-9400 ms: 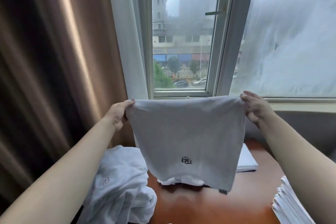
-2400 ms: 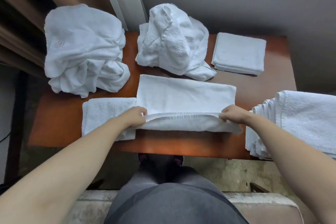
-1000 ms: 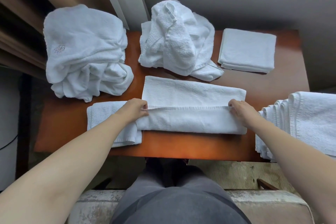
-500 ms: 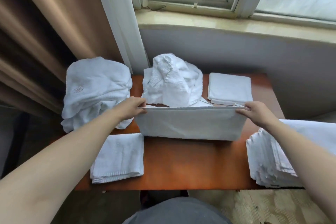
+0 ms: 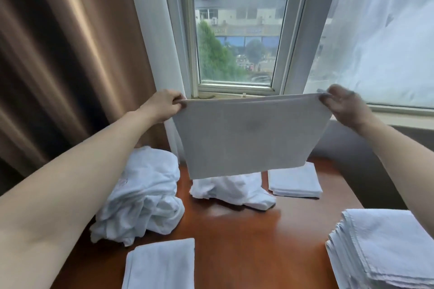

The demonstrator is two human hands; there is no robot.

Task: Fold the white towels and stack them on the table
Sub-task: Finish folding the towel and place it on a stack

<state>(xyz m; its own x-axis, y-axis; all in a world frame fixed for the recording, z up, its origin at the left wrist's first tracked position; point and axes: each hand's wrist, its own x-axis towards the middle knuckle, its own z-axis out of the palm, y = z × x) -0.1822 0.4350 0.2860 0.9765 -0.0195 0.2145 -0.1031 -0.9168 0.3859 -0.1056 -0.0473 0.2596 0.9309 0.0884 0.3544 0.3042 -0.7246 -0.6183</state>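
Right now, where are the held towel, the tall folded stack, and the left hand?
held towel [image 5: 246, 138], head view, middle of the hanging cloth.
tall folded stack [image 5: 385, 241], head view, top sheet at the table's right edge.
left hand [image 5: 164, 105], head view, back of the hand pinching the towel's corner.

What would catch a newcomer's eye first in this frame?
The white towel held up taut in front of the window, the left hand pinching one top corner and the right hand the other. Below it on the wooden table sit a crumpled pile of towels at left and a tall stack of folded towels at the right edge.
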